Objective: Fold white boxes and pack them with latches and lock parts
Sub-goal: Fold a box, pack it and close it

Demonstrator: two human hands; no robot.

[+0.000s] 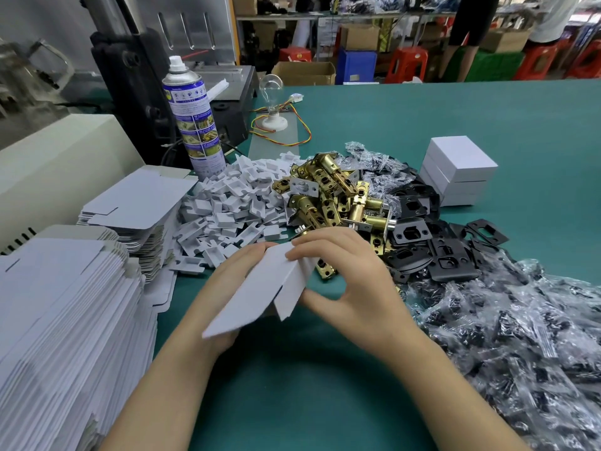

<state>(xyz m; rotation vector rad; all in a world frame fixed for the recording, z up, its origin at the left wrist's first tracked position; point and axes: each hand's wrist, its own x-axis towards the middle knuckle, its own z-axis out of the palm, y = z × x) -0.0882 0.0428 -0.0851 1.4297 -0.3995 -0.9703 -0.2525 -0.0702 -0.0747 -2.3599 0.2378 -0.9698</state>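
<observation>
Well, my left hand [226, 281] was cupped under a half-formed white box [257, 288], fingers reaching up along its far side to the top edge; the thumb was hidden behind the card, so I could not say just how it gripped. My right hand [344, 278] had its fingers curled over the top of the end flap, with the thumb stretched out below, pinching that flap to bend it. The box was held just above the green table [325, 385], tilted, open and with nothing in it, so I judged this one to be at the folding step with packing not yet begun. Just beyond my hands lay the parts to go in: a heap of white plastic inserts [227, 203], the brass latches [335, 193] beside them, black strike plates [422, 236] to the right, and a spread of clear bags [520, 336] holding dark small parts. Farther right, a small stack of closed boxes [455, 167] stood apart, seemingly the finished ones. On my left, two tall stacks of flat blanks [65, 320] waited unfolded, so by my reckoning most of the job remained.
</observation>
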